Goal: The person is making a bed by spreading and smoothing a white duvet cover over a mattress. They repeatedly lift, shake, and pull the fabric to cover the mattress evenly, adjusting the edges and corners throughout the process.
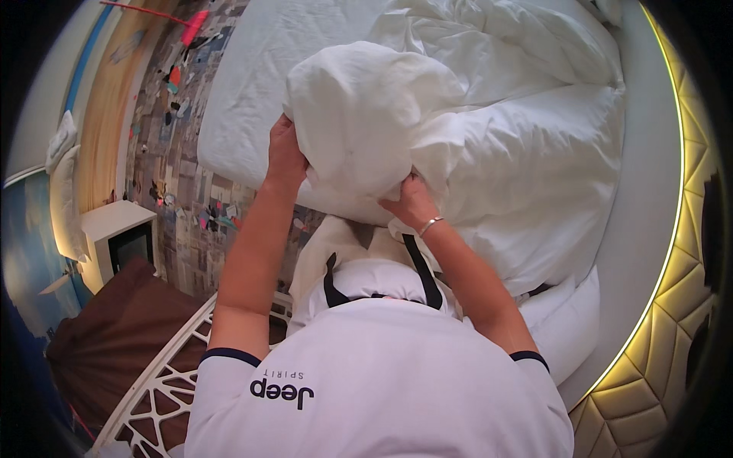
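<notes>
A bunched white duvet [366,114] puffs up between my two hands at the near edge of the bed. Its left edge is gripped by my left hand [288,150], whose fingertips are hidden behind the fabric. My right hand [413,200] pinches the near right part of the same cloth, with the thumb pointing left; a bracelet [430,225] circles that wrist. More of the bedding [532,154] lies rumpled to the right and at the far side. Under it, the mattress with a white sheet [246,97] shows on the left.
Left of the bed, a patterned floor [189,154] is strewn with small coloured scraps. A white cabinet [120,226] and a brown cloth [114,338] stand beyond a white lattice panel [166,378]. At right are a white pillow [564,326] and a padded, lit panel [658,320].
</notes>
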Tool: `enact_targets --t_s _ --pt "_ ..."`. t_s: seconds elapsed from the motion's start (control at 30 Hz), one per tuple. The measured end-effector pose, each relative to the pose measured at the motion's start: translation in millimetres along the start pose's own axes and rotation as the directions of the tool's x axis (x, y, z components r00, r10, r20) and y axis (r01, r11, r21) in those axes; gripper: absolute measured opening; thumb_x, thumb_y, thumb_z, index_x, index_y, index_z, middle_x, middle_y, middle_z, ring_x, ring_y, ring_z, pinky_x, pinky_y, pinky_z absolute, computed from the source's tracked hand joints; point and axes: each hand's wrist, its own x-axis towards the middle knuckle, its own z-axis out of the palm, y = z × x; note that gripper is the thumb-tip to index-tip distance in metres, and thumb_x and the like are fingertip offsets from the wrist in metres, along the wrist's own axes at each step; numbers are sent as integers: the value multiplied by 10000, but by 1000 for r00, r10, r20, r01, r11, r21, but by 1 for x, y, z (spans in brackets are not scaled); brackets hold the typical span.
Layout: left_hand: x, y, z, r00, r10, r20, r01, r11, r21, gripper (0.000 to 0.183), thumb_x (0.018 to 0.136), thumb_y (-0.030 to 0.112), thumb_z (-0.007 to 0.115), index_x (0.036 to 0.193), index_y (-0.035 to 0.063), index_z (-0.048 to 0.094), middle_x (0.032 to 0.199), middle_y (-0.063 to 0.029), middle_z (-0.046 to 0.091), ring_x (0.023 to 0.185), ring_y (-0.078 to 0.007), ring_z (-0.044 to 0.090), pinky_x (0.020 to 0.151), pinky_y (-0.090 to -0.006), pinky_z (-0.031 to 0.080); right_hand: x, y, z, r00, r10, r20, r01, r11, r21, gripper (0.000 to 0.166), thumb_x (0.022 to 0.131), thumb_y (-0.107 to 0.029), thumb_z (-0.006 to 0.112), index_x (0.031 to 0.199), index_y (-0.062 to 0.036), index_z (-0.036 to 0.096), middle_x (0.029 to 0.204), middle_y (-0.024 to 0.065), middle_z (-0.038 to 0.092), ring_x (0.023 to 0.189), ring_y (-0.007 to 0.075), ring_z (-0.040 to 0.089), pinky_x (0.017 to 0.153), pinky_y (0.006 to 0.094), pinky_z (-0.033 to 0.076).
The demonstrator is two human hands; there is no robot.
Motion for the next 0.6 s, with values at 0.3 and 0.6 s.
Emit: enact_targets --t_s 0.3,0.6 --pt "52 102 -16 900 272 341 -296 955 20 272 941 94 465 1172 -15 557 1060 -124 658 901 -201 672 754 -312 567 28 -41 -45 928 -250 -277 223 967 -124 290 805 -10 580 1094 -27 577 1052 185 615 982 398 570 839 438 485" --pt "89 11 -64 980 -132 -151 146 985 87 378 986 213 435 1316 28 449 1266 -122 547 1138 -277 549 920 -421 491 -14 -106 100 989 127 -81 -142 966 -216 586 746 -175 716 1229 38 461 1262 260 453 1183 390 464 1030 420 382"
